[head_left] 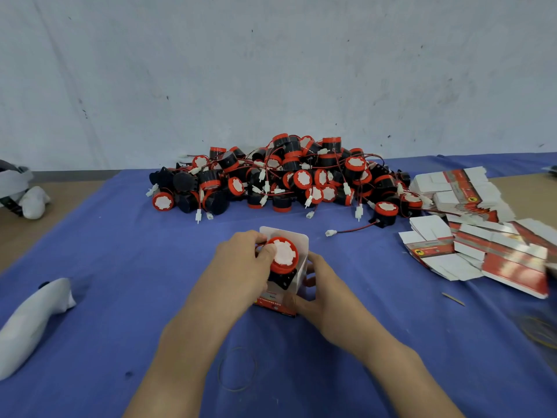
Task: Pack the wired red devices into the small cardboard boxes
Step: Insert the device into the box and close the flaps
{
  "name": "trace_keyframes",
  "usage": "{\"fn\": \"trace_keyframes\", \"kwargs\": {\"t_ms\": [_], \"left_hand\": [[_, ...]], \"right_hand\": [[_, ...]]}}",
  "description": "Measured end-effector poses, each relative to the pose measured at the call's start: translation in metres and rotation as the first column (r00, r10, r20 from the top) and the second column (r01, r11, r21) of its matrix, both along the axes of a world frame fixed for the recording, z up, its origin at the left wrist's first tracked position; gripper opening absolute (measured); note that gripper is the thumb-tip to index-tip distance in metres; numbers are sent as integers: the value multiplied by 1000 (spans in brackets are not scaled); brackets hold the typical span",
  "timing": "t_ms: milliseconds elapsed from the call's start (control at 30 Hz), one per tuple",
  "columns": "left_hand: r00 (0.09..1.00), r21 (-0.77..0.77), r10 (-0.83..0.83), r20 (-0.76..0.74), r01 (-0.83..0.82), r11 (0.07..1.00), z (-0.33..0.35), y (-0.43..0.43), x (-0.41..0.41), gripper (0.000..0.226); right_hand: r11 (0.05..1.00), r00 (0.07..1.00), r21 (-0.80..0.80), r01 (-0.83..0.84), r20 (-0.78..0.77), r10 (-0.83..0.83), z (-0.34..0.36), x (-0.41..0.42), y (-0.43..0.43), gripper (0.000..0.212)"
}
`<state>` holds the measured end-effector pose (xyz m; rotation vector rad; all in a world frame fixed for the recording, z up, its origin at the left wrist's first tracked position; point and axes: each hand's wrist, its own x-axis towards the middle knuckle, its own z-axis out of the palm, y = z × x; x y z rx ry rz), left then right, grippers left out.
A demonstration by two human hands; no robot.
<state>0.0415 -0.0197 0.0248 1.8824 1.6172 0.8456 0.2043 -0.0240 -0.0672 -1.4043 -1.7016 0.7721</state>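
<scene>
My left hand grips a red device with a white centre and black bracket, its lower part inside a small cardboard box. The box's white top flap stands open behind the device. My right hand holds the box from its right side and front. A large pile of red and black wired devices lies farther back on the blue cloth. Stacks of flat unfolded boxes lie at the right.
A white cloth bundle lies at the left edge. A loose wire with a white connector lies right of the box. A rubber band rests on the cloth near my forearms. A grey wall stands behind the table.
</scene>
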Motion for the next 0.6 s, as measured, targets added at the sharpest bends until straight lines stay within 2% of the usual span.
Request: {"fn": "trace_keyframes", "kwargs": {"t_ms": [100, 200, 267, 400, 533, 600], "left_hand": [[990, 28, 22, -137, -18, 999, -4, 1, 7, 35], [966, -14, 12, -259, -16, 1000, -11, 3, 15, 32], [919, -67, -36, -392, 10, 998, -19, 8, 20, 28], [833, -116, -90, -546, 31, 993, -36, 13, 19, 31], [824, -94, -72, -562, 22, 995, -44, 15, 15, 27], [809, -94, -65, -584, 12, 996, -44, 17, 16, 26]], "right_hand": [[1000, 1000, -10, 9, -14, -9, 2, -2, -1, 61], [1000, 999, -7, 26, -30, -26, 4, -4, -2, 60], [1000, 999, 3, 25, -36, -25, 5, -4, -4, 60], [1000, 998, -1, 11, -54, -11, 6, -2, -7, 51], [1000, 997, -5, 15, -70, -16, 6, -4, -9, 42], [1000, 984, -7, 9, -178, -10, 4, -8, -10, 30]]}}
